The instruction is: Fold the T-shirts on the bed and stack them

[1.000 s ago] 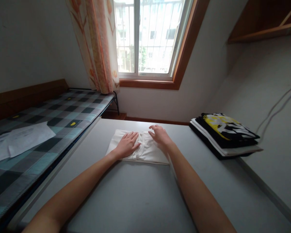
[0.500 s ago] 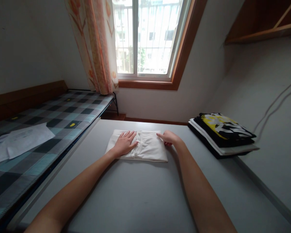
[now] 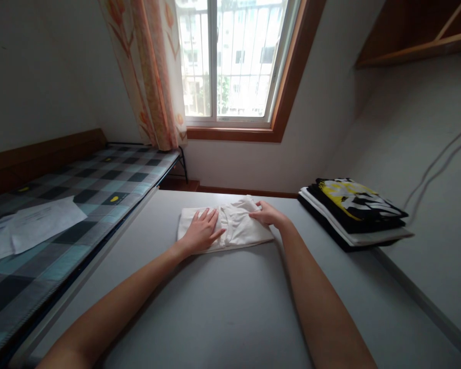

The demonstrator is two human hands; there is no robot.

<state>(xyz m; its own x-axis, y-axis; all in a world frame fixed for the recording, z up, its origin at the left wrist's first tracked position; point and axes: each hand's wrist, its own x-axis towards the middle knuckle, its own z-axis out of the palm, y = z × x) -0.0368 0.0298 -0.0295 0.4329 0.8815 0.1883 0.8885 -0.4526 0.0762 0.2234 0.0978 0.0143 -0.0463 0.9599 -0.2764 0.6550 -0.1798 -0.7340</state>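
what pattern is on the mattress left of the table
The mattress has a checked pattern in black, grey and pale blue-green, clearest in the head view.

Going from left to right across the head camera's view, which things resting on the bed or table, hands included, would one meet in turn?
Loose papers → left hand → right hand → stack of folded clothes

On the bench (image 3: 207, 302) lies one folded white cloth (image 3: 244, 231); the left grip (image 3: 201, 230) rests flat on the cloth, the right grip (image 3: 269, 213) pinches its right side, clothes stack (image 3: 359, 212) is right of it
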